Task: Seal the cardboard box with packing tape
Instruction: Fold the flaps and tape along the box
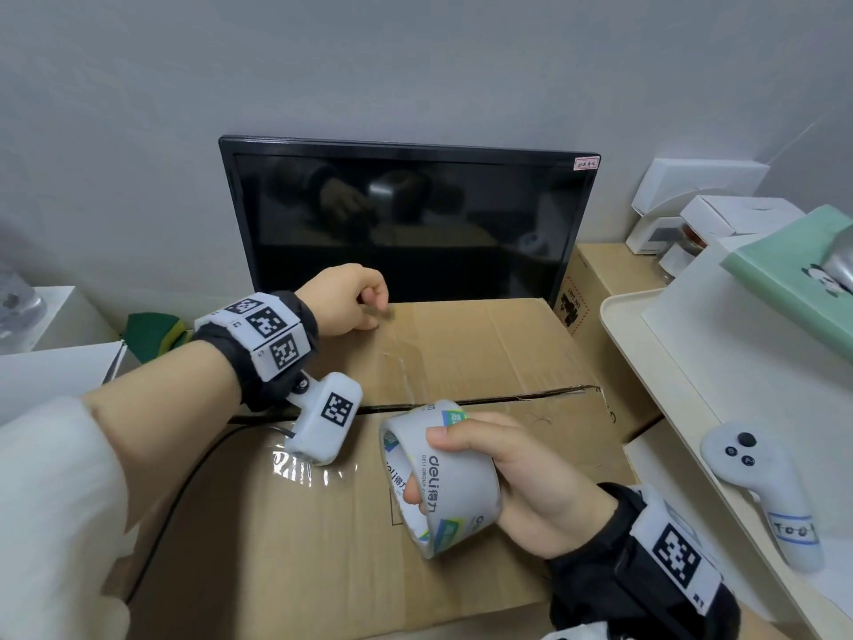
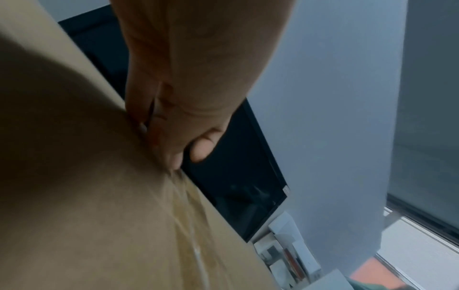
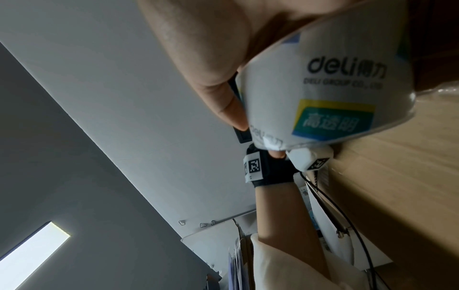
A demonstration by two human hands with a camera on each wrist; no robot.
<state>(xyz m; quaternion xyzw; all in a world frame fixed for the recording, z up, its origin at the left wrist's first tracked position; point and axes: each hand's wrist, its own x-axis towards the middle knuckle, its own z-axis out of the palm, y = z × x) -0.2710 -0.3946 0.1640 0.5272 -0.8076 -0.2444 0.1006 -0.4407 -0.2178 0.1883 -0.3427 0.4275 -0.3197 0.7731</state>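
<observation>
Right hand [image 1: 517,487]: fingers curled through the core and thumb over the outer face, clamped on the roll of packing tape [image 1: 438,478], held just above the near flap of the cardboard box [image 1: 484,353], near its middle seam [image 1: 507,398]. Clear tape strip [image 1: 397,358] stretched from the roll across the seam toward the far flap. Left hand [image 1: 351,300]: fingertips [image 2: 174,155] bunched together, pressing the strip's end down at the far edge of the box, thumb tucked close. Behind the box, a dark monitor [image 1: 406,214] against the wall. To the right, a white shelf [image 1: 646,344] carrying a grey controller [image 1: 757,478]; farther right, small white boxes [image 1: 701,196].
</observation>
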